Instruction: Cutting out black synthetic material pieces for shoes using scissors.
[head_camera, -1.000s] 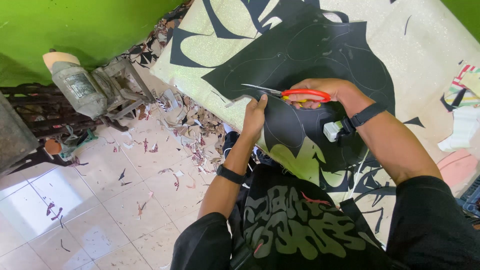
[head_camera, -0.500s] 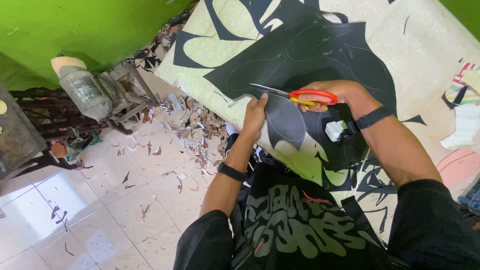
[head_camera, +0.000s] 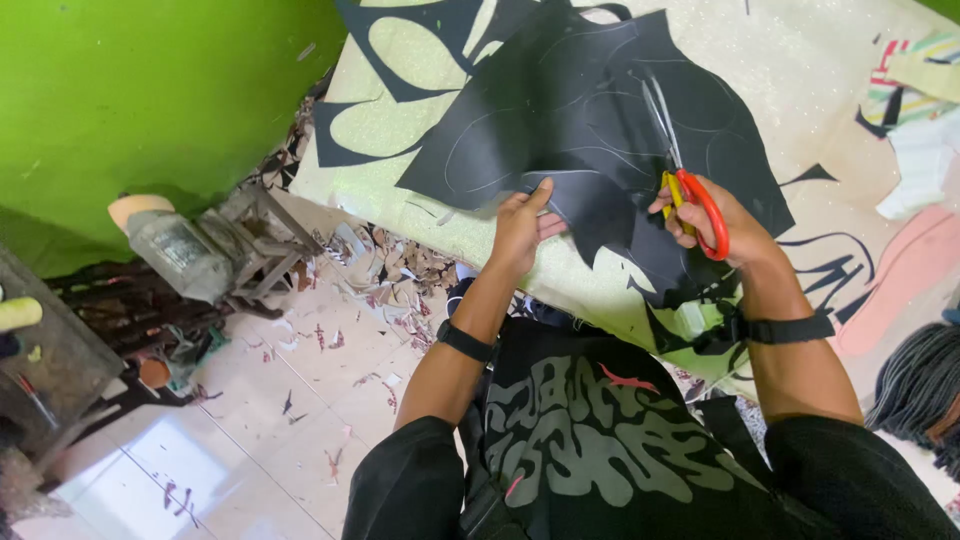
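Far left: green wall (head_camera: 150, 90); below it a plastic bottle (head_camera: 175, 250) lies on its side near a dark metal frame (head_camera: 120, 310). White tiled floor (head_camera: 260, 440) carries scattered scraps (head_camera: 390, 275) of cut material along the edge of the cream mat (head_camera: 820, 70).

Centre: left hand (head_camera: 520, 230) pinches the lower edge of the black sheet (head_camera: 580, 110), thumb on top, fingers curled under. Sheet lies raised over the mat, faint traced outlines visible on it. Black band on the left wrist.

Right: right hand (head_camera: 725, 225) closes around the red-handled scissors (head_camera: 685, 170), fingers through the loops. Blades point up and away, nearly together, tips resting on the sheet. Black strap on the right wrist. Pink cut-out (head_camera: 900, 275) lies at far right.
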